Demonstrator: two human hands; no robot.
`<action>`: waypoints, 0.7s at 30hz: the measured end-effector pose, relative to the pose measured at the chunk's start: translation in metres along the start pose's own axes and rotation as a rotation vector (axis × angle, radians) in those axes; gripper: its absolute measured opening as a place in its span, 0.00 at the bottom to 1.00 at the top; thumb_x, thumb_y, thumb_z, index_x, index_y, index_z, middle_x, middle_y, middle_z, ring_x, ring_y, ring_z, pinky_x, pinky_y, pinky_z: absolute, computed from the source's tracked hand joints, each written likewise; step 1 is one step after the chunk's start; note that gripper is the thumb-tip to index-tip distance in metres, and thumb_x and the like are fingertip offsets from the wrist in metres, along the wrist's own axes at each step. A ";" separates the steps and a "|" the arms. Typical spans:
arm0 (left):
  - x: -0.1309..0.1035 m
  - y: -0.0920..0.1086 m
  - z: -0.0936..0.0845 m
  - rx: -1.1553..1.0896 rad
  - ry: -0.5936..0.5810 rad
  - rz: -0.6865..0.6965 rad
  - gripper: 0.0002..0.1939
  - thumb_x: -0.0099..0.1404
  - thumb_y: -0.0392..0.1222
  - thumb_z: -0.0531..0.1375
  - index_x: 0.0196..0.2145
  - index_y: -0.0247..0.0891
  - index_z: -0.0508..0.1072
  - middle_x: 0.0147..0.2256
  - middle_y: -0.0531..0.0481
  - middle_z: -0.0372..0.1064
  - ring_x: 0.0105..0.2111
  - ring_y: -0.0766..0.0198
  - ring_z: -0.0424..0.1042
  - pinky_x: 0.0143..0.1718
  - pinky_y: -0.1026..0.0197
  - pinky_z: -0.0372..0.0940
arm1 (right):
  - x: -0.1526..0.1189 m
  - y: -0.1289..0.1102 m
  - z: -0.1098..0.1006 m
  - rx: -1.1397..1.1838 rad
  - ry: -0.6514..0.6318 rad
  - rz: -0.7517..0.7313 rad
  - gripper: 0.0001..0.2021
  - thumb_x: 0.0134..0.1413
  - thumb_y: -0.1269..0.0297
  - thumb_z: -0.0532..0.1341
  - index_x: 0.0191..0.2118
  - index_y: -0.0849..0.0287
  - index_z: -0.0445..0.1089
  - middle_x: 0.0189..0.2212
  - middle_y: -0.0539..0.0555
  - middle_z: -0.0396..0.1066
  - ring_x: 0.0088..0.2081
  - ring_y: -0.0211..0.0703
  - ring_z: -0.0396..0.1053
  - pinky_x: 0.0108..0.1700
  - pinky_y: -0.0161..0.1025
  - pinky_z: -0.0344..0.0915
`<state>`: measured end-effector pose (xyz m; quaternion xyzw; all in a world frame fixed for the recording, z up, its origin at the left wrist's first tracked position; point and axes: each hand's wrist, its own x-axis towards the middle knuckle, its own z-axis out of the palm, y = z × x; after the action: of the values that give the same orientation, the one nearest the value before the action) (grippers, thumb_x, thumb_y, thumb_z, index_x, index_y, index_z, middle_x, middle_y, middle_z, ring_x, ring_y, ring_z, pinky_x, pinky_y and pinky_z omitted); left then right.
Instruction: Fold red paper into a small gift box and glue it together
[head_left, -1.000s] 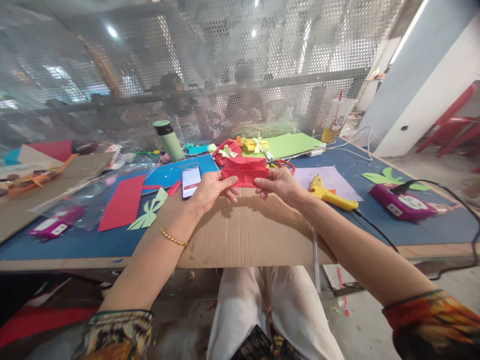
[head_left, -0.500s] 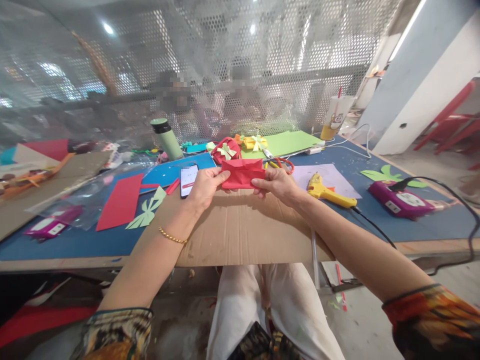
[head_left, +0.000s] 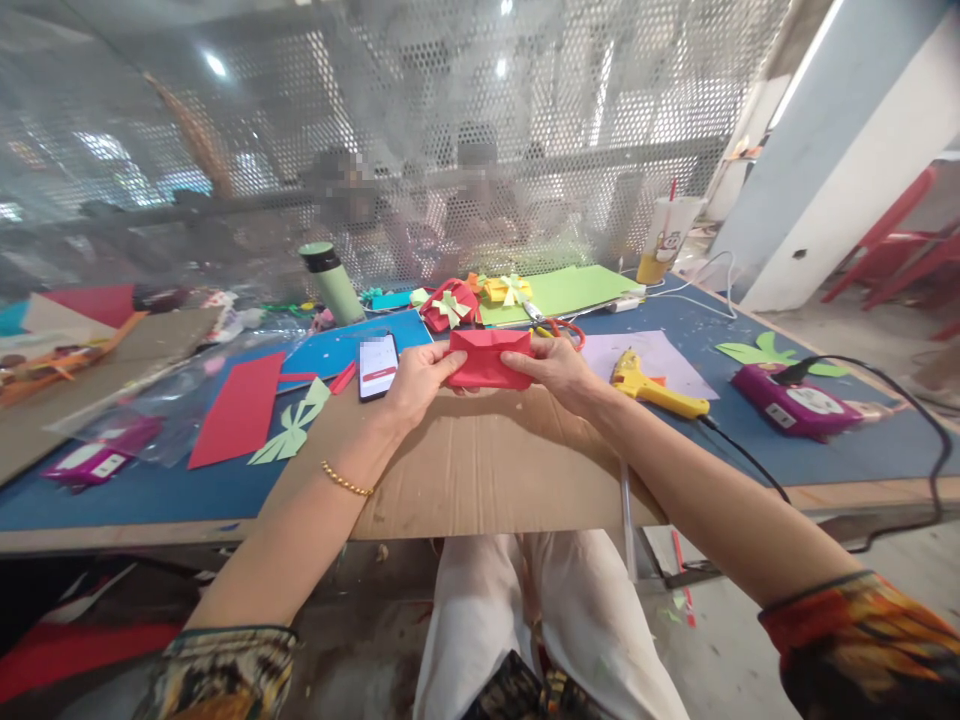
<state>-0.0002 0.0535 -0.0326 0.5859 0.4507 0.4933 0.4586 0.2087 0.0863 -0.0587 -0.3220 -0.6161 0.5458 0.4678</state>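
Note:
Between my two hands is a small folded red paper box (head_left: 489,368), held just above a brown cardboard sheet (head_left: 487,470). My left hand (head_left: 421,378) grips its left end, thumb on the near face and fingers underneath. At the right end, my right hand (head_left: 555,370) pinches it the same way. The top edge of the paper shows a fold. Behind it lie a red paper piece with a pale green bow (head_left: 452,305) and a yellow one with a similar bow (head_left: 508,290). Orange-handled scissors (head_left: 566,332) rest beyond my right hand.
Left of the cardboard are a phone (head_left: 377,366), a red paper sheet (head_left: 238,410) and a green paper cutout (head_left: 292,425). A yellow glue gun (head_left: 656,388) lies right, its cord trailing near a purple power socket (head_left: 795,400). A green bottle (head_left: 334,285) and drink cup (head_left: 664,240) stand behind.
The red paper box has shifted slightly right and toward me in view. My thumbs now press further in on its near face, and its top fold looks more open.

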 end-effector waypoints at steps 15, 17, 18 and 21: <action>-0.004 -0.005 0.002 -0.058 -0.172 -0.080 0.25 0.50 0.53 0.77 0.39 0.33 0.82 0.27 0.44 0.81 0.27 0.56 0.81 0.26 0.62 0.74 | 0.000 0.001 0.002 -0.039 0.029 -0.031 0.21 0.37 0.48 0.78 0.34 0.58 0.82 0.31 0.53 0.81 0.33 0.41 0.73 0.37 0.39 0.70; -0.004 -0.005 0.003 -0.060 -0.159 -0.069 0.25 0.50 0.53 0.77 0.39 0.32 0.82 0.27 0.44 0.81 0.26 0.57 0.81 0.27 0.60 0.74 | 0.000 0.002 0.003 -0.053 0.046 -0.037 0.22 0.37 0.48 0.77 0.35 0.59 0.82 0.31 0.53 0.80 0.32 0.40 0.72 0.35 0.38 0.69; -0.004 -0.005 0.003 -0.061 -0.158 -0.069 0.25 0.50 0.52 0.77 0.39 0.32 0.82 0.27 0.44 0.81 0.25 0.57 0.80 0.27 0.60 0.75 | 0.000 0.003 0.003 -0.061 0.054 -0.038 0.22 0.38 0.47 0.77 0.35 0.59 0.82 0.30 0.53 0.80 0.31 0.40 0.72 0.35 0.38 0.69; -0.002 -0.005 0.001 -0.066 -0.183 -0.090 0.24 0.51 0.51 0.77 0.40 0.31 0.82 0.29 0.43 0.82 0.25 0.58 0.80 0.28 0.59 0.74 | 0.000 0.005 0.003 -0.067 0.056 -0.017 0.22 0.38 0.46 0.77 0.33 0.60 0.81 0.30 0.53 0.79 0.31 0.40 0.72 0.34 0.38 0.68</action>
<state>0.0003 0.0522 -0.0380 0.5923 0.4164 0.4313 0.5383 0.2053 0.0860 -0.0634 -0.3475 -0.6232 0.5118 0.4785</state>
